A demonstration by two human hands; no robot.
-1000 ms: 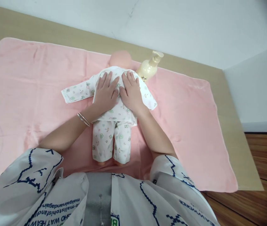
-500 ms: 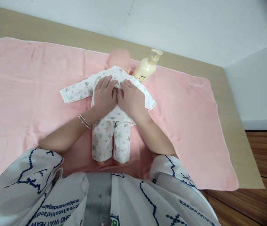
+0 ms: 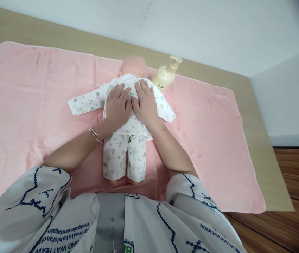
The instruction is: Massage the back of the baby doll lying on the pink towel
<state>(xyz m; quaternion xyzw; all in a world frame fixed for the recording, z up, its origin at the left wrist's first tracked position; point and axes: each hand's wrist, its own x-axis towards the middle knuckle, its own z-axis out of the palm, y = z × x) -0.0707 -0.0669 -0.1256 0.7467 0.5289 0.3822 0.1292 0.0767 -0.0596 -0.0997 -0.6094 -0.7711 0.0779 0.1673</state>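
Observation:
A baby doll (image 3: 133, 66) lies with its head toward the wall, and its face does not show. It wears a white printed top (image 3: 128, 123) and matching trousers (image 3: 115, 158). My left hand (image 3: 118, 105) rests flat on the left side of the top, fingers stretched out. Beside it, my right hand (image 3: 146, 103) lies open on the right side of the top, thumb close to the left one. Both sleeves spread out sideways. The feet barely show below the trouser legs.
Under the doll a pink blanket (image 3: 204, 140) covers most of the wooden table (image 3: 265, 168). A cream pump bottle (image 3: 165, 75) lies tilted on the blanket by the doll's right-side shoulder. A white wall (image 3: 191, 28) rises behind the table.
My right hand has turned and slid a little up the top, its fingers now straighter and pointing toward the head. The left hand has stayed almost in place.

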